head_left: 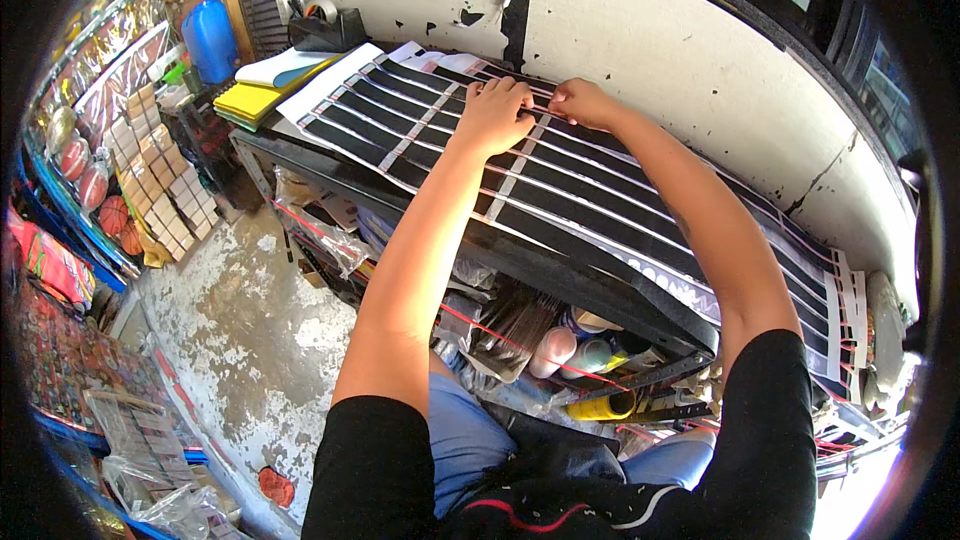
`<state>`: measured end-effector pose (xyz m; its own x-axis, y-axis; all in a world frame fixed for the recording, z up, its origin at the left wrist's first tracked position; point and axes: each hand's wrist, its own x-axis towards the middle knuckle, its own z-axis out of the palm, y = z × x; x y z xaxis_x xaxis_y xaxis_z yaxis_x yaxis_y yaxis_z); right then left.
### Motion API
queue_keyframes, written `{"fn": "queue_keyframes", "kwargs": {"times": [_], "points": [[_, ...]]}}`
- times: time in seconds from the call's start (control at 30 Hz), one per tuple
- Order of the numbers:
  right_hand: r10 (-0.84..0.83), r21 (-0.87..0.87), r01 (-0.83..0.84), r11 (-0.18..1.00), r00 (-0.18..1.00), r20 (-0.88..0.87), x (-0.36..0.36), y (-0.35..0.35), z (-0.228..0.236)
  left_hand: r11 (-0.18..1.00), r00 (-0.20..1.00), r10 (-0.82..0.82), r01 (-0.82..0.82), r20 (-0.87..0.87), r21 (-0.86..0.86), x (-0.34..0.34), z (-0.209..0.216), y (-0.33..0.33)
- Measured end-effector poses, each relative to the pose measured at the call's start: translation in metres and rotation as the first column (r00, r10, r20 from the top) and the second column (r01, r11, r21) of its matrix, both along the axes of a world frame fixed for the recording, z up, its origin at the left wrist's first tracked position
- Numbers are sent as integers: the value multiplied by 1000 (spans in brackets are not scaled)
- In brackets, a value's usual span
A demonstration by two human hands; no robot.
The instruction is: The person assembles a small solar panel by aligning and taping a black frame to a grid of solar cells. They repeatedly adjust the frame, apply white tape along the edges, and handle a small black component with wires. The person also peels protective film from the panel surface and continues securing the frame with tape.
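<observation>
A large printed sheet (580,185) lies over the bench, with long black panels divided by thin pale lines. My left hand (495,118) rests on its far middle part, fingers bent downward and the thumb close to the index finger. Just to the right, my right hand (584,104) is closed in a pinch close to the sheet's back edge. A small gap separates the two hands, above one of the pale cross lines. Whatever lies between the fingertips of either hand is too small or hidden to make out.
Yellow pads or folders (245,102) and a black holder with a tape roll (328,30) sit at the bench's left end. A scuffed white panel (680,50) rises behind. Bottles and a yellow tube (600,407) fill the shelf below. At left stand a blue drum (210,40) and stacked boxes (160,175).
</observation>
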<state>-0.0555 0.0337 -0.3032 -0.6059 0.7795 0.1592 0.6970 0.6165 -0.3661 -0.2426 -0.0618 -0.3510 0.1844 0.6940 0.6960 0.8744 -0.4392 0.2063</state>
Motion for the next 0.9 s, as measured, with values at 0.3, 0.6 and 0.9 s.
{"fn": "queue_keyframes", "kwargs": {"times": [0.3,0.6,0.9], "points": [[166,-2,-166,986,985,-50,9,3,3,1000,1000,2,-2,-11,25,11,3,-4],[16,15,-15,1000,992,-127,2,-4,-2,997,996,64,-61,-58,50,16,5,-9],[21,-262,-101,960,957,-291,9,-9,12,975,999,25,-29,22,222,13,10,-10]]}}
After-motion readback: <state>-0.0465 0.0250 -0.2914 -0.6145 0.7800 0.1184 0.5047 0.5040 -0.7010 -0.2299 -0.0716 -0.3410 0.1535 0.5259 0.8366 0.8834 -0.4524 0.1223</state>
